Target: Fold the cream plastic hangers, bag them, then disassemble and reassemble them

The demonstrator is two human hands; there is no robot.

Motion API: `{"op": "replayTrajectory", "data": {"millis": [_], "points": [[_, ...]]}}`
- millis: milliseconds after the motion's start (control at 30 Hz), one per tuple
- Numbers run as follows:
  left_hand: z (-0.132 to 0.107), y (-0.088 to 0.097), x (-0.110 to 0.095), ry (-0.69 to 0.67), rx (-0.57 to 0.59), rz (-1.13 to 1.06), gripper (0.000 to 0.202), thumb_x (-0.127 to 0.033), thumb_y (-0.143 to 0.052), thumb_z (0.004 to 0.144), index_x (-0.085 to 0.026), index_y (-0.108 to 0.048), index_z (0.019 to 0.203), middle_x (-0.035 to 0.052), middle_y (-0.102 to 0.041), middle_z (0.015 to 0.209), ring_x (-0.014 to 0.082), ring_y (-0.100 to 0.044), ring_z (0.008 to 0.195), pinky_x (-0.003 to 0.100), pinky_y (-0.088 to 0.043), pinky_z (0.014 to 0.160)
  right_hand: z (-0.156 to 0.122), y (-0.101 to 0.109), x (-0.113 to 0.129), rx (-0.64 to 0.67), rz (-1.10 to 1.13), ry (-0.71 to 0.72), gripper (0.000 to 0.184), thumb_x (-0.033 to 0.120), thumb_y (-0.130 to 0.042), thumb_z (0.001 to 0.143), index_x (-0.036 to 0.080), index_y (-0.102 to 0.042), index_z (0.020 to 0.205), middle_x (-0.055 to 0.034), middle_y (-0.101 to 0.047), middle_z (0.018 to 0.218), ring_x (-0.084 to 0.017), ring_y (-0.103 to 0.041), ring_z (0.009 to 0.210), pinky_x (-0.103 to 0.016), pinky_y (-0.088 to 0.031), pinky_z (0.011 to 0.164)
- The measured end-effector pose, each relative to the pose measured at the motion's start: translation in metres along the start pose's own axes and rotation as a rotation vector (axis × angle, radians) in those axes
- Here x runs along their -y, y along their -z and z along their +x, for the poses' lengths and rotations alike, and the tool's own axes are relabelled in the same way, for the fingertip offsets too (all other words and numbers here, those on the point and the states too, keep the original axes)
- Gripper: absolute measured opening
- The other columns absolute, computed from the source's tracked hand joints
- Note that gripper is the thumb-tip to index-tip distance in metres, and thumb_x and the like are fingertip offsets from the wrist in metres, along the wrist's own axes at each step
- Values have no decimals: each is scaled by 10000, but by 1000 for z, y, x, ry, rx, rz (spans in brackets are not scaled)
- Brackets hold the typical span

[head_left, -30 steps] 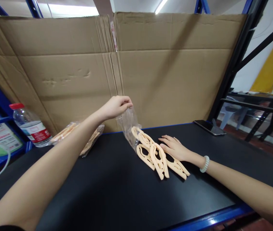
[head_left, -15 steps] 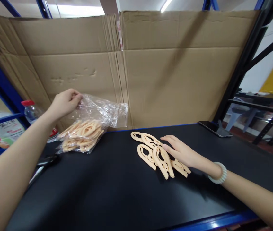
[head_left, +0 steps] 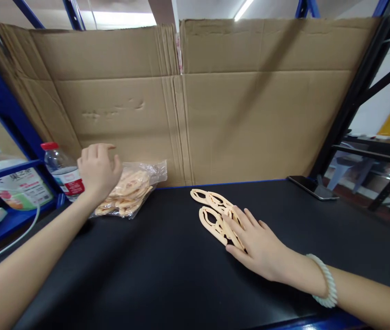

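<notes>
Left hand (head_left: 99, 170): fingers loose, nothing held; a careless swing could tip the bottle (head_left: 73, 184).
Right hand (head_left: 259, 247): fingers splayed over hangers (head_left: 219, 227), underside's hidden tho; dragging could scatter them.

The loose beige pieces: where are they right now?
In the head view, the loose beige pieces lie just right of centre on the black tabletop, partly covered by the right hand, with the filled plastic bag to their left.

— How do the loose cream hangers (head_left: 218, 236) lie?
— They lie overlapping on the black table (head_left: 167, 275), their near ends covered.
— And the clear bag (head_left: 158, 171)?
— It rests left of them, similar hangers (head_left: 133, 184) stacked inside.
</notes>
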State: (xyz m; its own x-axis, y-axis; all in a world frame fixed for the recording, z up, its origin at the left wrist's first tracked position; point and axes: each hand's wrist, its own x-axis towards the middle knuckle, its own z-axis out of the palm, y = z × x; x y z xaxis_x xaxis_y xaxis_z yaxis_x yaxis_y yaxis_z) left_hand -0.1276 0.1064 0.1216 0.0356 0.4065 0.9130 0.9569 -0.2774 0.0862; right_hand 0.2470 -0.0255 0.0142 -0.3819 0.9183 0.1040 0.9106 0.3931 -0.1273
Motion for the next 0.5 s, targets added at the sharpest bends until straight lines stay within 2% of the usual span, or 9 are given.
{"op": "replayTrajectory", "data": {"millis": [67, 133, 167, 200, 267, 300, 367, 433, 500], "points": [[-13, 2, -38, -144, 48, -63, 264, -299, -453, 899, -169, -609, 1068, 133, -614, 1177, 312, -482, 1237, 510, -352, 946, 3, -4, -3, -13, -39, 53, 602, 363, -439, 939, 235, -284, 1506, -178, -258, 1562, -442, -287, 1388, -605, -427, 975], [-38, 3, -79, -325, 177, -150, 223, -318, -501, 881, -207, -629, 1027, 74, -680, 1069, 244, -594, 1086, 427, -436, 942, 9, -7, -9, -38, -62, 126, 580, 284, -424, 946, 212, -284, 1505, -178, -269, 1558, -408, -290, 1397, -578, -441, 979], [-53, 2, -97, -447, 295, -208, 228, -317, -520, 877, -231, -629, 1058, 49, -686, 1111, 223, -604, 1088, 396, -451, 954, 13, -8, -13, -48, -64, 177, 575, 260, -416, 950, 212, -277, 1506, -169, -266, 1561, -391, -276, 1408, -573, -438, 988], [-69, 0, -114, -594, 476, -299, 311, -304, -527, 884, -205, -590, 1172, 90, -639, 1240, 246, -556, 1183, 421, -423, 1007, 18, -8, -18, -53, -55, 241, 571, 247, -410, 955, 222, -269, 1508, -154, -265, 1565, -368, -261, 1420, -568, -428, 1004], [-96, -8, -140, -762, 735, -413, 588, -422, -569, 870, -171, -428, 1383, 139, -475, 1453, 296, -404, 1352, 486, -319, 1105, 29, -7, -27, -54, -2, 391, 558, 255, -416, 966, 244, -269, 1504, -127, -283, 1562, -311, -258, 1431, -539, -394, 1055], [-106, -14, -148, -772, 815, -436, 730, -482, -580, 856, -160, -318, 1457, 150, -385, 1517, 314, -331, 1400, 514, -263, 1135, 34, -6, -32, -66, 36, 449, 551, 264, -427, 968, 243, -279, 1498, -123, -304, 1553, -283, -275, 1427, -516, -374, 1080], [-115, -29, -158, -690, 909, -457, 893, -570, -570, 840, -128, -180, 1511, 180, -254, 1570, 320, -238, 1443, 507, -213, 1159, 46, -6, -42, -130, 104, 494, 529, 289, -465, 962, 213, -335, 1469, -137, -374, 1510, -256, -325, 1402, -488, -342, 1112], [-114, -47, -161, -641, 960, -462, 896, -605, -526, 855, -130, -159, 1521, 173, -218, 1581, 325, -191, 1456, 514, -159, 1174, 55, -7, -52, -228, 158, 457, 485, 322, -514, 943, 196, -427, 1403, -149, -455, 1442, -262, -391, 1352, -487, -348, 1104], [-108, -65, -161, -601, 1002, -464, 852, -618, -513, 860, -162, -210, 1514, 155, -267, 1570, 323, -217, 1450, 526, -146, 1173, 62, -9, -60, -304, 214, 402, 424, 367, -564, 916, 213, -515, 1308, -138, -535, 1351, -269, -462, 1279, -483, -392, 1061]]}}
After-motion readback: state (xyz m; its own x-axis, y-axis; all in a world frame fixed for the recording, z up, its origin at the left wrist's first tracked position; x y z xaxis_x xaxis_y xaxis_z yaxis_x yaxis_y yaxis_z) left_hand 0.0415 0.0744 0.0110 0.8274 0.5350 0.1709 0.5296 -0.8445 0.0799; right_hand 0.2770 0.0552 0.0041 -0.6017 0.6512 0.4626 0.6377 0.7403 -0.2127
